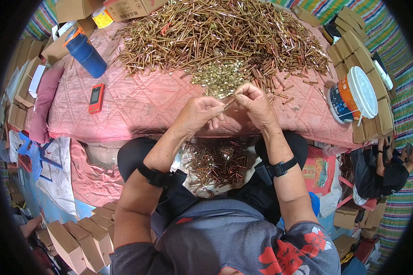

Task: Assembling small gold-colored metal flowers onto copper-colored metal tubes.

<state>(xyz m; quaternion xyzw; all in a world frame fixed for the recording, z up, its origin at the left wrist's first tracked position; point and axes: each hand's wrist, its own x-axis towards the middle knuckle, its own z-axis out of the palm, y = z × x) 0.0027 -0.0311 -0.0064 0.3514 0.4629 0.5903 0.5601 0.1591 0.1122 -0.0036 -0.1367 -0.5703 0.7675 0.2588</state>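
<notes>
Between my two hands, over the near part of the pink quilted cover (147, 110), is a thin copper-coloured tube (230, 103). Its one end is pinched in the fingertips of my left hand (201, 112). My right hand (257, 104) grips the other end between thumb and forefinger. Just beyond lies a small pile of shiny gold flat bits (215, 77). A large heap of similar brass and copper tubes (225, 36) spreads across the far side. More tubes (218, 162) lie lower down, between my knees. My fingers partly cover the held tube.
A blue bottle (88, 57) and a red handheld device (96, 98) are at the left. A white-lidded bucket (353, 95) stands at the right edge. Cardboard boxes (80, 245) line both sides. Another person (384, 172) sits at far right.
</notes>
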